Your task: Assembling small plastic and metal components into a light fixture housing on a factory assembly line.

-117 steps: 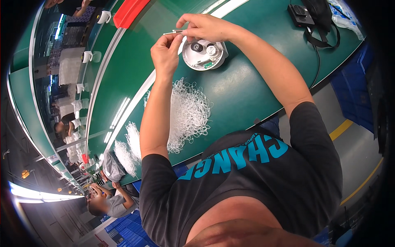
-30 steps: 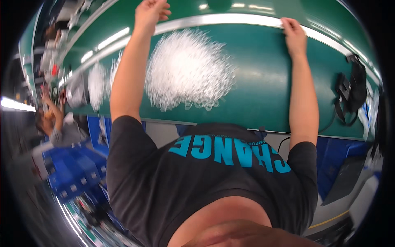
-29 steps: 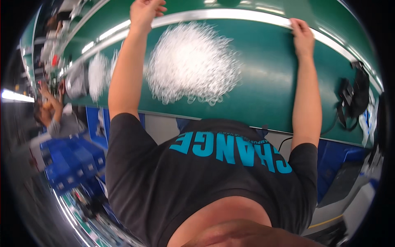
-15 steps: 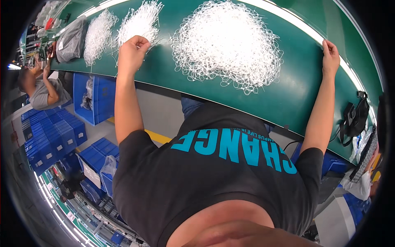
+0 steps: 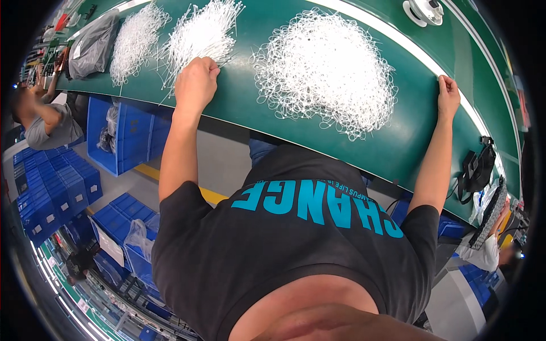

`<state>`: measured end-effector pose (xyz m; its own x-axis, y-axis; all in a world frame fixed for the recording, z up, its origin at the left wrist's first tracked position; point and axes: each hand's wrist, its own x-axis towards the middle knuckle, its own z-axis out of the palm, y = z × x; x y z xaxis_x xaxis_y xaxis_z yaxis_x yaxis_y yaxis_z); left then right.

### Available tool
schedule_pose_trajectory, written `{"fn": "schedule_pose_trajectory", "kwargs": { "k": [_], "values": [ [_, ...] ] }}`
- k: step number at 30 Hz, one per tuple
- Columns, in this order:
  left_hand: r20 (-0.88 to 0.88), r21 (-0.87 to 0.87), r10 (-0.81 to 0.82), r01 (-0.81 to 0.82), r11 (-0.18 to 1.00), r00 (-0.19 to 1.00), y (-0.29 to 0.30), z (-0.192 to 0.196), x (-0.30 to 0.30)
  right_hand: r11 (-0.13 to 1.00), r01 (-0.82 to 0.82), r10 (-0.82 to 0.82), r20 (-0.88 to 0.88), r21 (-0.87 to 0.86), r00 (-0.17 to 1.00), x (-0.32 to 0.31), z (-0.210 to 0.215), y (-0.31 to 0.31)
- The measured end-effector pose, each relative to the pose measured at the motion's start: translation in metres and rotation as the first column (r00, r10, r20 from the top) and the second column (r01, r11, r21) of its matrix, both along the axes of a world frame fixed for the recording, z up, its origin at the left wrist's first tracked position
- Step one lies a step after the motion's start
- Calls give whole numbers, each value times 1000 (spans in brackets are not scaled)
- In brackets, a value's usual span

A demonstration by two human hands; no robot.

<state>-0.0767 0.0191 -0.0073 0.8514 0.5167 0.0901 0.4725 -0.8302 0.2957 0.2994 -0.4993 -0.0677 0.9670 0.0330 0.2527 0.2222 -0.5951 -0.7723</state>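
My left hand (image 5: pixel 196 85) is closed at the near edge of a heap of long, thin white plastic ties (image 5: pixel 206 34). Its fingers are curled together, and what they hold is hidden. Off to the right, my right hand (image 5: pixel 448 94) pinches thumb and fingers together above the green table (image 5: pixel 239 108); I cannot make out anything between them. Between my hands, nearer the middle, lies a large heap of looped white plastic ties (image 5: pixel 335 71).
Left of the straight ties is another white heap (image 5: pixel 133 45), then a grey plastic bag (image 5: pixel 92 51). A black strapped pouch (image 5: pixel 476 170) lies right. A round white object (image 5: pixel 424 12) stands far right. Blue crates (image 5: pixel 128 136) stand below the table's left; a person (image 5: pixel 51 122) works beyond them.
The whole view has shifted, bringing the round white object into sight. My left hand has drawn slightly nearer to me, its fingers more curled. The right hand stays pinched, the heaps look unchanged.
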Motion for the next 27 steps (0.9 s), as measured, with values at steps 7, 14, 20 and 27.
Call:
{"fn": "schedule_pose_trajectory", "kwargs": {
  "k": [7,14,20,27],
  "values": [
    [-62,75,-127,131,989,990,-7,4,-3,999,-25,25,-2,43,1000,-5,-2,12],
    [197,41,-209,205,978,958,-11,21,1,998,-42,42,15,47,999,-8,5,15],
    [366,-484,-20,209,850,930,0,27,15,987,-22,0,133,161,991,-10,-5,22],
    [545,-799,-149,565,207,825,-93,76,81,764,-517,491,172,386,854,-132,108,122]
  ]
}}
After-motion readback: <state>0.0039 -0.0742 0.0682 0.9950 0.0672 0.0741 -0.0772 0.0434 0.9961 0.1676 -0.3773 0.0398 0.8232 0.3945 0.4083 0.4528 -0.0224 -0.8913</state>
